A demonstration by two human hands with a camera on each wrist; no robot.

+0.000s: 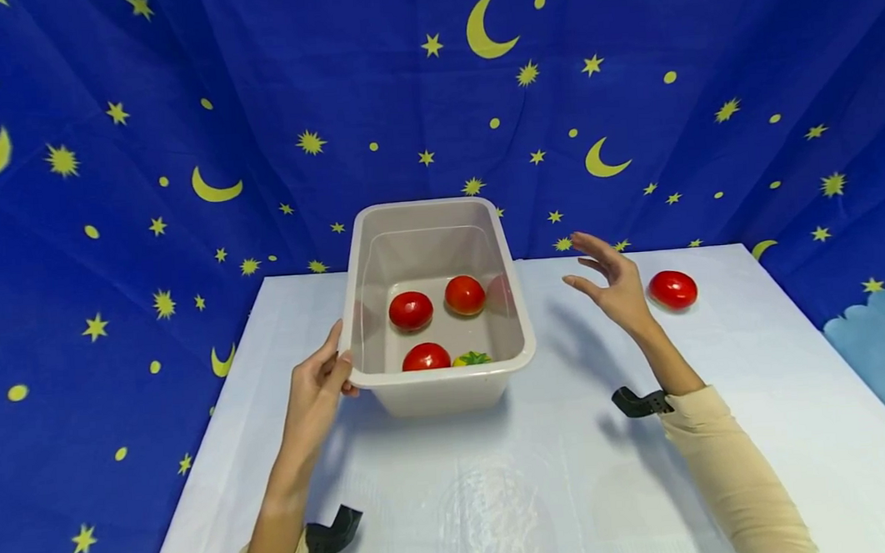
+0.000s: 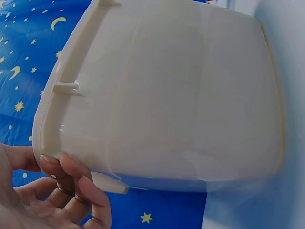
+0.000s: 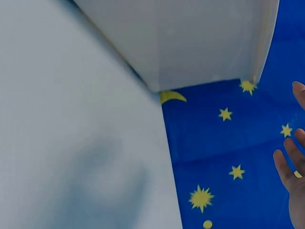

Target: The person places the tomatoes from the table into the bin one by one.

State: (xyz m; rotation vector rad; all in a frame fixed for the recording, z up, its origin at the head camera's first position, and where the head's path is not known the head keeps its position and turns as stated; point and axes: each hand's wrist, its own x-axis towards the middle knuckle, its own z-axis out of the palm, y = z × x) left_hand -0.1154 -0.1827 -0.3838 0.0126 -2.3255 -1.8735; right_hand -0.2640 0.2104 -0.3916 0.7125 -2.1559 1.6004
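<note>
A light grey plastic bin (image 1: 439,395) stands on the white table. My left hand (image 1: 319,383) grips its near left corner, thumb on the rim and fingers curled beneath; the left wrist view shows those fingers (image 2: 74,164) under the lip. Inside the bin lie a red tomato-like fruit (image 1: 410,311), another red fruit (image 1: 464,295), a third red fruit (image 1: 426,357), and a yellow item with green leaves (image 1: 473,358), partly hidden by the near rim. To the right of the bin, my right hand (image 1: 612,288) hovers above the table with fingers spread and nothing held.
A glossy red fruit (image 1: 672,289) sits on the white table (image 1: 574,487), to the right of my right hand. Behind the table hangs a blue cloth (image 1: 402,86) with yellow moons and stars. A black mount (image 1: 640,401) is strapped at each wrist.
</note>
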